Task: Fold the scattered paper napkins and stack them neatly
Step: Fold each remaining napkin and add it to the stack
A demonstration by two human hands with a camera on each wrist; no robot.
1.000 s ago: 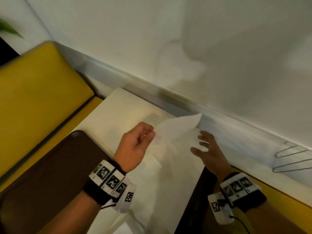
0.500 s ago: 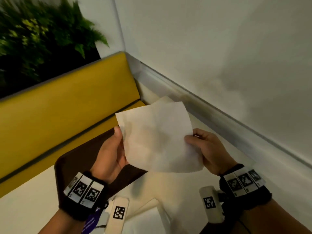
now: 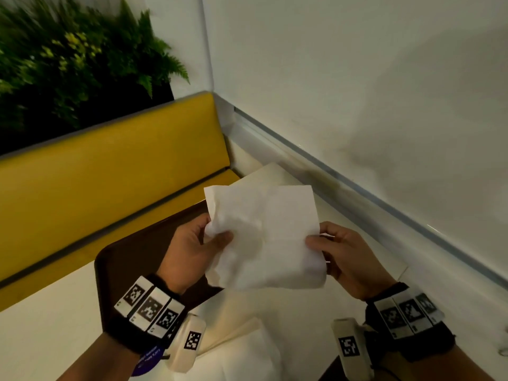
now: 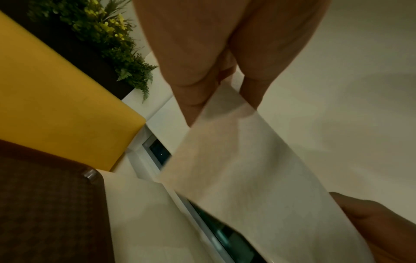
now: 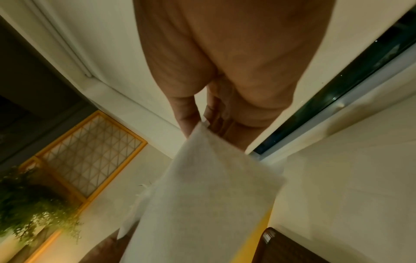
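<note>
A white paper napkin (image 3: pixel 264 237) hangs in the air above the table, held between both hands. My left hand (image 3: pixel 217 237) pinches its crumpled left edge, thumb on the near face. My right hand (image 3: pixel 316 242) pinches the right edge. The left wrist view shows the napkin (image 4: pixel 247 178) running from my left fingers (image 4: pixel 193 99) to the other hand. In the right wrist view the napkin (image 5: pixel 202 195) hangs from my right fingers (image 5: pixel 189 121). More white napkins (image 3: pixel 242 350) lie flat on the table near my wrists.
A cream table (image 3: pixel 357 273) stands against a white wall (image 3: pixel 357 92). A dark brown tray (image 3: pixel 132 257) lies on its left part. A yellow bench back (image 3: pixel 96 182) runs behind it, with green plants (image 3: pixel 68 59) above.
My left hand lifted the napkin off the table and my right hand took its other edge. The napkin now hangs spread between both hands, more crumpled on the left. My head has turned left.
</note>
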